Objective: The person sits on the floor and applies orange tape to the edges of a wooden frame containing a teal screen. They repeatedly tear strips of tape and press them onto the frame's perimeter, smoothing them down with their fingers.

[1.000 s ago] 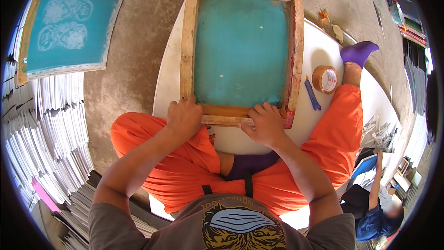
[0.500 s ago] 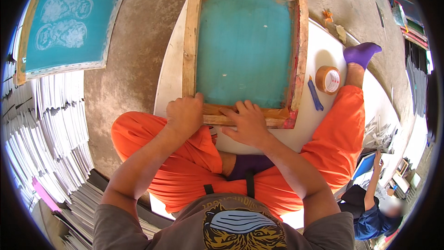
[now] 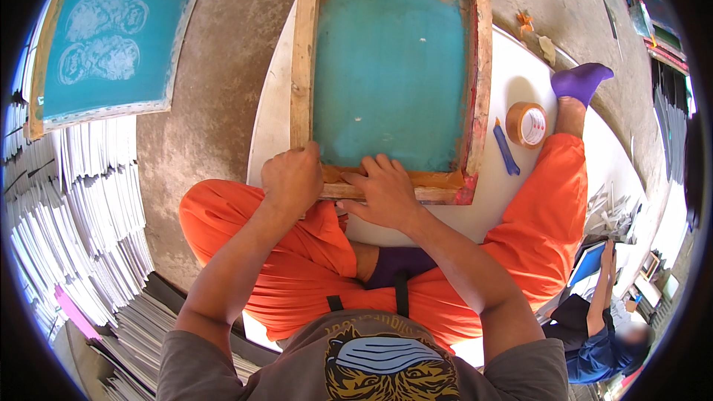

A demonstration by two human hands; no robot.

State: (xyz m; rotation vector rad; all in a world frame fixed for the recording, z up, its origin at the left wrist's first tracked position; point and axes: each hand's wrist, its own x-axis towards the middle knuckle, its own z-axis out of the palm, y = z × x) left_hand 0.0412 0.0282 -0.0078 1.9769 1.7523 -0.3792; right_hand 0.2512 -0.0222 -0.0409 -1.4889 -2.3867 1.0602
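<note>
1. Head view: a wooden-framed printing screen (image 3: 394, 74) with teal mesh lies on a white board (image 3: 512, 67), directly in front of the seated person, its near bar just beyond the crossed leg.
2. At the screen's near left corner, the left hand (image 3: 292, 178) is curled into a fist-like shape with the thumb uppermost; whether it clamps the wood or pinches something cannot be told, as the fingertips are hidden.
3. The right hand (image 3: 384, 191) rests palm down, just right of the left hand, with fingers and thumb apart; its fingertips touch the near inner edge, and most of the mesh stretches away on the far side of the grip.
4. A strip of brown tape (image 3: 434, 180) runs along that near edge, beneath the right hand's fingers and out to its right.
5. Right of the screen, on the board, lie a slim blue cutter (image 3: 506, 148) and, just beside it, a roll of brown tape (image 3: 513, 126), both apart from the hands.
6. Far left, well apart, a second teal screen (image 3: 111, 44) bears two pale designs, above stacked white sheets (image 3: 82, 215).
</note>
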